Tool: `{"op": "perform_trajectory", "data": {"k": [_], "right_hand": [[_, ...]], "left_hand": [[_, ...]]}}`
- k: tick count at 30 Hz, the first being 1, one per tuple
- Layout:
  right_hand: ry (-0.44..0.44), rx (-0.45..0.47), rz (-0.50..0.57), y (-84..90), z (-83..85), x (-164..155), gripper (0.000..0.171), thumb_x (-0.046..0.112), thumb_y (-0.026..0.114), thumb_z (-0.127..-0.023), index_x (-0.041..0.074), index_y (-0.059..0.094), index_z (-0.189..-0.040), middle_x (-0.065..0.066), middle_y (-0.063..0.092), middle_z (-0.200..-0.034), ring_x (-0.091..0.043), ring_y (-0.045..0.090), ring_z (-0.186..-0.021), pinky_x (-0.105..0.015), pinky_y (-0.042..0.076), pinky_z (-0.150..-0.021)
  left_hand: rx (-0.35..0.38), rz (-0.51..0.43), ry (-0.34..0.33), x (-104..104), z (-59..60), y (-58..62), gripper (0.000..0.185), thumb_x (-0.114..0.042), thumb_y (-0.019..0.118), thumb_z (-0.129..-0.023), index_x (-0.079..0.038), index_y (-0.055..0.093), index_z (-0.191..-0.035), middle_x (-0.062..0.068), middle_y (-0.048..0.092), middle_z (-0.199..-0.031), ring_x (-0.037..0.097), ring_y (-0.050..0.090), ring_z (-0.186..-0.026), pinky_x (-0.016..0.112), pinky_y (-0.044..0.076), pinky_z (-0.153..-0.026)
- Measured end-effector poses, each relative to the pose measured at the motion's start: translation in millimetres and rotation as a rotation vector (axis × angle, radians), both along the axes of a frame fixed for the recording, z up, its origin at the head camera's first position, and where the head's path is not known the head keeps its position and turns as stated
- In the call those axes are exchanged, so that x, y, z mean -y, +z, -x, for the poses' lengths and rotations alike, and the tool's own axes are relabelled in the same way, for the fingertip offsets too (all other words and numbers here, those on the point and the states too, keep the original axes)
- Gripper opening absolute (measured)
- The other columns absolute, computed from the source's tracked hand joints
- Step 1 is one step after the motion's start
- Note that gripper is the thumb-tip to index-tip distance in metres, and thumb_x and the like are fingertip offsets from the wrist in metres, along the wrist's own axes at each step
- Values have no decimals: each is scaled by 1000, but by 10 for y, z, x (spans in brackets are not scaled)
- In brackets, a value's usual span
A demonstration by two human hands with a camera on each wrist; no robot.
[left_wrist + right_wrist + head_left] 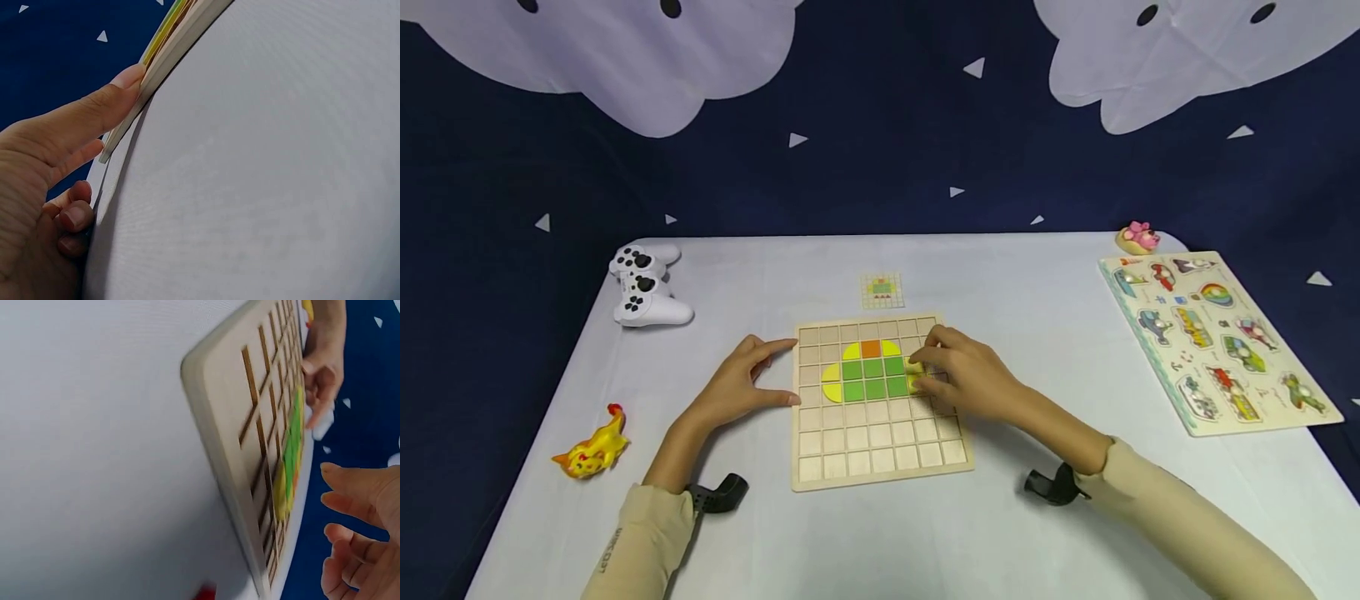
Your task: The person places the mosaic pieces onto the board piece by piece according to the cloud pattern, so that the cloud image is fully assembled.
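Left hand (741, 383), fingers spread, is bracing the wooden grid board (880, 450); right hand (966, 375) is pinching a glossy yellow tile (914, 372); sleeve lettering is unreadable.

Two boards (880, 467) (1221, 342) — six green tiles (873, 378)

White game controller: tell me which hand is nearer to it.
Left. The left hand rests at the board's left edge, below-right of the controller; the right hand lies across the board, farther.

Wooden grid board (880, 404) lies flat at the table's middle; green, yellow and orange tiles (872, 371) (a rounded cluster) fill its upper cells.
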State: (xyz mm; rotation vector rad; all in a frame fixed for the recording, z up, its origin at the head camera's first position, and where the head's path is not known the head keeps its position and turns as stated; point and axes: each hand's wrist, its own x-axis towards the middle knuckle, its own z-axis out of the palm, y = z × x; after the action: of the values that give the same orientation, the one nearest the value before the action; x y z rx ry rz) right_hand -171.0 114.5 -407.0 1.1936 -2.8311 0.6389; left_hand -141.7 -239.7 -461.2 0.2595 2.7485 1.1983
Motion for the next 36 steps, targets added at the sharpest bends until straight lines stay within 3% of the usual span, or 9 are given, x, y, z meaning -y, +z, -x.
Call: {"op": "perform_trajectory", "data": {"k": [8,15,28,36], "right_hand": [[-115,-24,-62,-23,-156,-515,26,24,86,-77,8,77,-95,2,54,-95,-10,49,-81,-31,48,-67],[-137,-38,-53,-134,-263,-785,17,15,87,-74,9,75,-85,2,53,-91,-5,47,-70,-24,42,-59],[-108,-124,25,-270,-300,-871,16,10,86,-71,9,75,-83,5,53,-89,-4,45,-70,-21,41,-58],[-86,-163,25,-259,-270,-773,17,17,86,-71,12,74,-81,6,52,-90,-4,46,-75,-25,45,-61]], "left_hand": [[-4,9,0,28,-12,-1,87,-36,92,-68,-13,54,-143,6,38,-91,19,36,-81,33,32,-71],[7,0,14,49,-28,-4,86,-33,92,-67,-13,55,-143,6,38,-92,20,36,-82,33,32,-72],[11,-14,13,27,-14,-1,86,-33,92,-68,-13,55,-143,7,38,-92,19,37,-82,32,32,-72],[4,-15,6,6,3,1,87,-34,92,-67,-13,55,-142,6,38,-92,18,37,-82,32,33,-72]]}}
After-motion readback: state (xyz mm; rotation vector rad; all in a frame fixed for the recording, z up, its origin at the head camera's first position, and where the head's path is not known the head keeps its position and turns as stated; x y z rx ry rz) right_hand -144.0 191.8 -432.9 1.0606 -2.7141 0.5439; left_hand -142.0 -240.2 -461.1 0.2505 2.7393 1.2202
